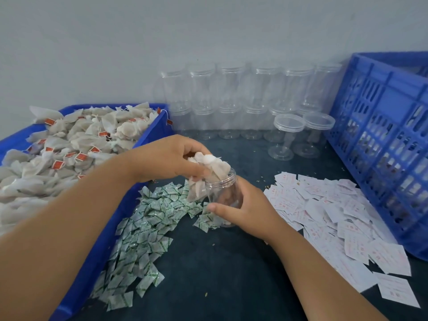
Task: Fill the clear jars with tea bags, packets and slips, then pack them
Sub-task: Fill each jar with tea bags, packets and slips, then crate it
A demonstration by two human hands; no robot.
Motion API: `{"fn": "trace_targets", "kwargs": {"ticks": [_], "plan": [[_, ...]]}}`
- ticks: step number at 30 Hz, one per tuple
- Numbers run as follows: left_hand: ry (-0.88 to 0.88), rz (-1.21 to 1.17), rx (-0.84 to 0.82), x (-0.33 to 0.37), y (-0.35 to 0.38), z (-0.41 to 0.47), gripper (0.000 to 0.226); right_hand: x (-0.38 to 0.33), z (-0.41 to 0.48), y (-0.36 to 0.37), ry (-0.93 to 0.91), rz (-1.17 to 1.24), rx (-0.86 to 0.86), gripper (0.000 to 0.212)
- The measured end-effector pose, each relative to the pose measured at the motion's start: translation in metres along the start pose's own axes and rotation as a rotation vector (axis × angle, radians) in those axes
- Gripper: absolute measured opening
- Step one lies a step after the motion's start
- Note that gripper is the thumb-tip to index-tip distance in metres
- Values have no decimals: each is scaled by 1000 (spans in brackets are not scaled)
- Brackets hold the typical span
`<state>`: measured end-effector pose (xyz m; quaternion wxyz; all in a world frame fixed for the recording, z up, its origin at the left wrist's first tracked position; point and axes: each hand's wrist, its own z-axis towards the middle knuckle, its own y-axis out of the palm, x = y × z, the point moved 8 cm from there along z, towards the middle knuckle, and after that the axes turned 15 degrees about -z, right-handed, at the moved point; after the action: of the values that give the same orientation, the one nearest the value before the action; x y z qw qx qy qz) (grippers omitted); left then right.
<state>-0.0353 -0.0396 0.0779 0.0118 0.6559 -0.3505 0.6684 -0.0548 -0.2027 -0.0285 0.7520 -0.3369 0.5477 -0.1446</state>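
From the head camera, the left forearm comes in from the lower left, crossing over the near wall of a blue tray. The left hand is palm down, its fingers and thumb curled round a bunch of tea bags, which it holds right at the mouth of a clear jar. The lower bags of the bunch hang down at the jar's left side, just outside the rim.

The right forearm reaches in from the lower right. The right hand is wrapped round the jar from its right side, with the thumb laid across the front. The jar is tilted with its open mouth up and towards the left hand, at the middle of the dark table.

The tray on the left is heaped with tea bags with red tags. A pile of green-printed packets lies between the tray and the jar. White slips are spread on the right, beside a blue crate. Empty jars stand stacked in two rows against the wall.
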Motion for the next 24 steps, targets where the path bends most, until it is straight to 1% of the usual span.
{"fn": "trace_targets", "kwargs": {"ticks": [2,4,6,8,12,14,16,19,21,24], "plan": [[26,175,97,1,1,3,9,0,0,1,1,-27,1,59],[65,332,180,3,6,8,13,0,-1,1,-1,-54,9,63],[141,395,208,10,13,12,21,-2,-2,-3,-15,-72,48,67],[159,382,198,13,15,13,28,-2,-2,-8,-33,-49,91,67],[30,245,143,6,5,9,21,-2,-2,-6,-35,-22,91,66],[0,159,122,5,-4,4,23,-1,-1,-3,-25,-13,72,63],[-6,59,168,4,-16,0,27,0,1,-2,-9,2,62,61],[-1,-48,258,3,-23,-3,40,2,2,-2,4,39,59,62],[12,-5,245,5,-16,0,40,4,2,0,9,39,45,64],[5,121,111,9,2,2,34,7,2,3,21,22,23,68]]}}
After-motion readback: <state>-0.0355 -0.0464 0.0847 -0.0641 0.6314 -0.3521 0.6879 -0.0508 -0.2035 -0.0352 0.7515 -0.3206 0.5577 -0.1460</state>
